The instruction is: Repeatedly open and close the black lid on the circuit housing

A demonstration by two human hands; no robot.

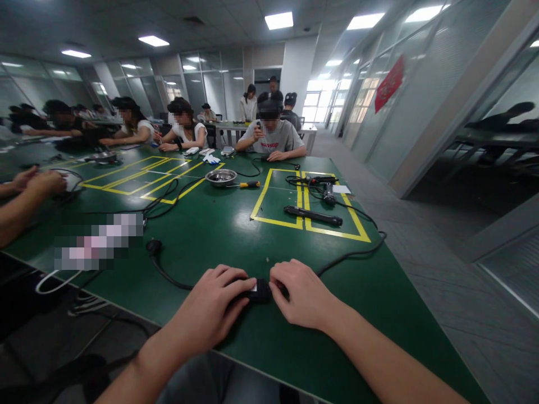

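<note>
My left hand (217, 300) is closed over a small black block (261, 290) with a white label, which looks like a power adapter and rests on the green table. A black cord runs from beneath this hand to a plug (154, 246) lying on the left. At the block's right end, my right hand (301, 294) has its fingers pinched together. Whatever lies between them is hidden. Behind that hand a black cable (351, 255) emerges and curves along the table's right side towards the tools at the back right.
On the table (210, 235), beyond my hands, lie a black rod-shaped tool (314, 216), a screwdriver (250, 184) and a metal bowl (221, 178). A blurred-out power strip (101, 241) is at left. A co-worker (272, 132) sits opposite; another person's hands (40, 182) work at left.
</note>
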